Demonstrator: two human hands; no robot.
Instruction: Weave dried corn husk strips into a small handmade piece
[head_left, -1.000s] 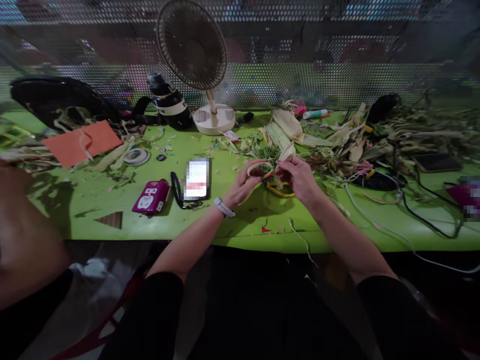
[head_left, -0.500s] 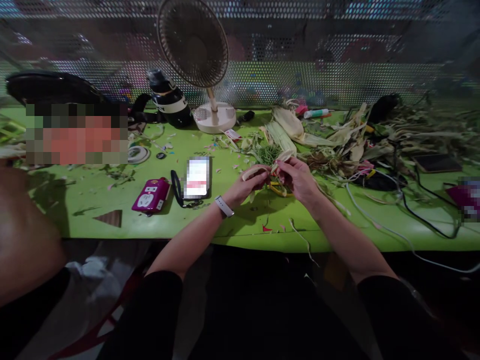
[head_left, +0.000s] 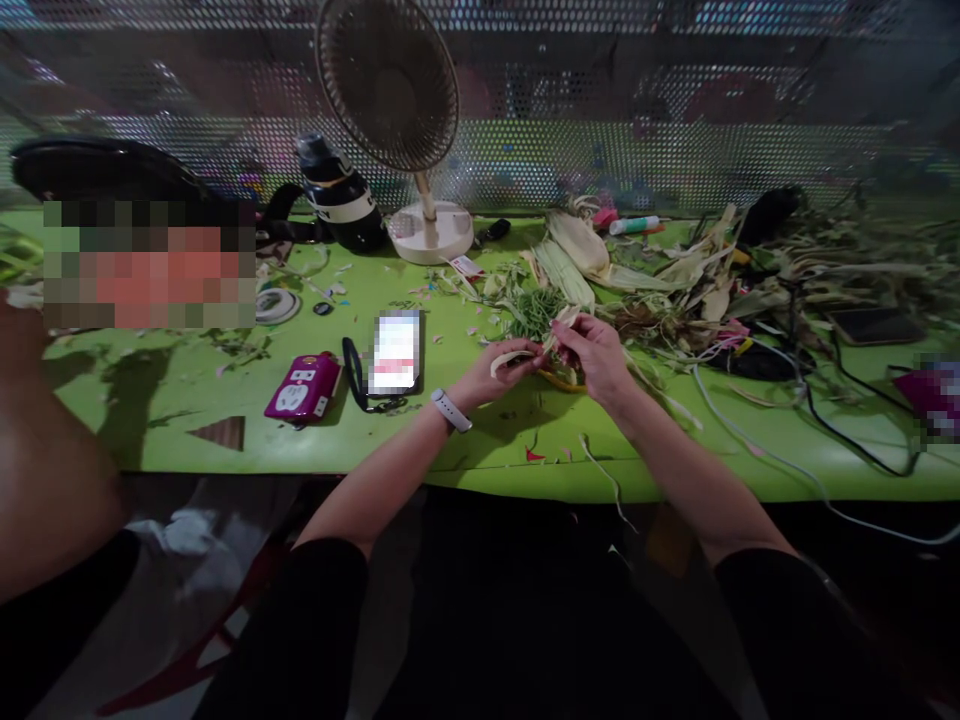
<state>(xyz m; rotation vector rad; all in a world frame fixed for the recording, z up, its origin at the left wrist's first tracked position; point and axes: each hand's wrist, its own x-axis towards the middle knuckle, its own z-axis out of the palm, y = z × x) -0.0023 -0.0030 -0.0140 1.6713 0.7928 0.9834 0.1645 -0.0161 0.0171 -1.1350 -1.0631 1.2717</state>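
Note:
Over the table, both hands are closed and nearly meet at the fingertips. My left hand (head_left: 499,373), a watch band on its wrist, grips a pale curved strip of corn husk (head_left: 511,358) that bends back over the fingers. My right hand (head_left: 598,355) pinches the pale end of the husk between thumb and fingers. How the pieces join between the fingertips is too small to make out. Just beyond the hands lie thin green strands (head_left: 536,312) and larger pale-green corn husks (head_left: 577,245). A yellow rim (head_left: 562,382) shows partly below the fingers.
Left of my hands lie a phone (head_left: 395,352) and a purple power socket (head_left: 301,388). A fan (head_left: 431,235) and a black bottle (head_left: 346,212) stand behind. Dried leaves (head_left: 697,280) and cables (head_left: 817,420) spread to the right. Another person's arm (head_left: 60,430) is at far left.
My left hand has dropped slightly and turned, and the husk strip over it sits a little lower and to the right. My right hand stays almost in place, still pinching.

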